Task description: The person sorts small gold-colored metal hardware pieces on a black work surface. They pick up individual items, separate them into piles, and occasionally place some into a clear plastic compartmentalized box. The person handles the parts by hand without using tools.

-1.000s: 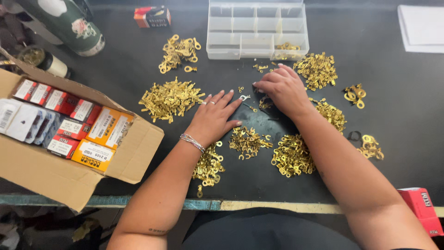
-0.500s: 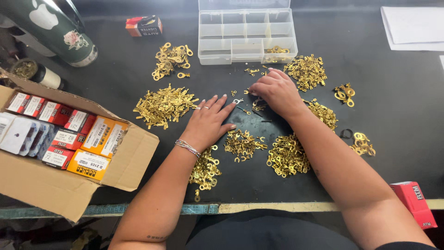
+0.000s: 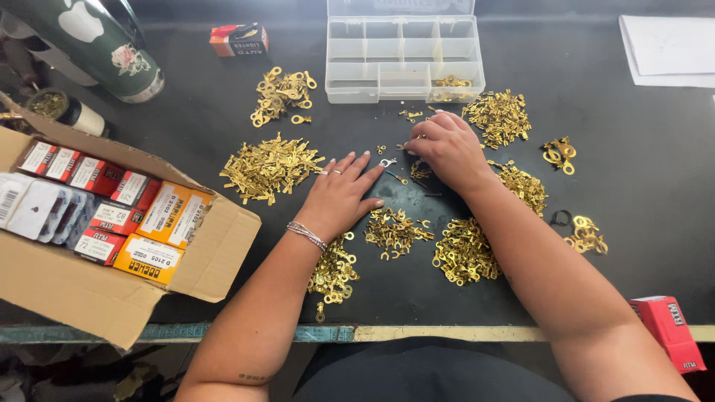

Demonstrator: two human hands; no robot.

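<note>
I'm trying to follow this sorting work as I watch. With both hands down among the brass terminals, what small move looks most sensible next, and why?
Probably the left hand should pinch up the lone silver ring terminal lying just off its fingertips. It sits by itself on the dark table, apart from the sorted brass piles, and the right hand is already busy over small loose pieces near the clear compartment box.

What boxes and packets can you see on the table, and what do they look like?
Cardboard box: left edge, brown, flaps open.
Small packets: inside that box, flat, red, white, orange and yellow, in rows.
Small carton: far side, left of the clear tray, red and orange with a dark face.
Red box: near right edge, oblong, red with a white patch.
Clear tray: far middle, see-through plastic, many compartments.
Paper sheets: far right corner, white.
</note>
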